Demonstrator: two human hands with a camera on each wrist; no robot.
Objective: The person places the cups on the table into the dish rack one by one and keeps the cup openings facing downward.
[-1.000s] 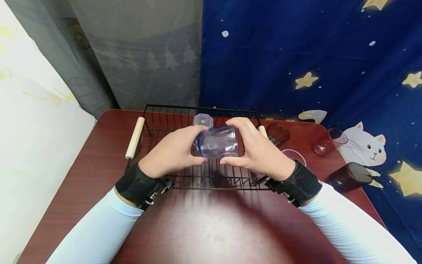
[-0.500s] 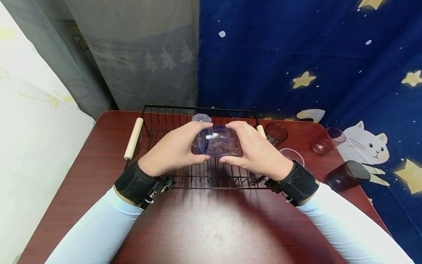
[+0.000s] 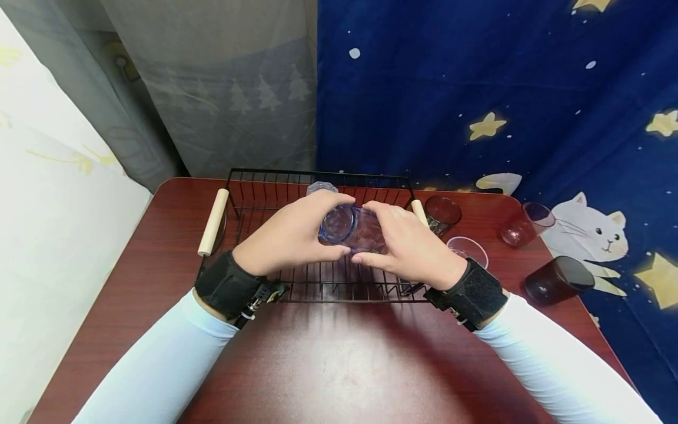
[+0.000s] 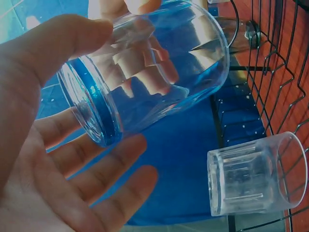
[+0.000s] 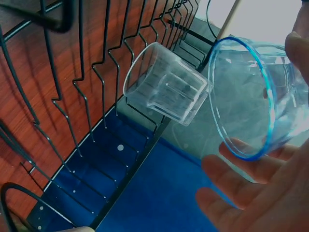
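Note:
Both hands hold a clear glass with a bluish tint [image 3: 368, 231] above a black wire dish rack [image 3: 286, 301]. The left hand [image 3: 293, 238] grips it around its thick base [image 4: 91, 104], thumb on one side and fingers on the other. At the rim end, the right hand [image 3: 415, 244] spans the glass between thumb and fingers. Its blue-edged rim [image 5: 268, 96] shows in the right wrist view. The glass is tilted, base turned up toward the head camera. Behind the left hand, a small clear faceted cup [image 3: 320, 187] stands upside down in the rack.
Wooden handles [image 3: 213, 222] top the rack's ends. Right of it are a dark tinted glass [image 3: 444, 213] and a pink-rimmed cup [image 3: 468, 242]. Farther right stand a pink tumbler [image 3: 525, 224] and a dark cup [image 3: 558, 281]. Curtains hang behind the table [image 3: 339, 365].
The glass has turned from lying sideways so that its round base now faces the head camera. The left hand has shifted slightly right, closer to the right hand, which keeps its hold.

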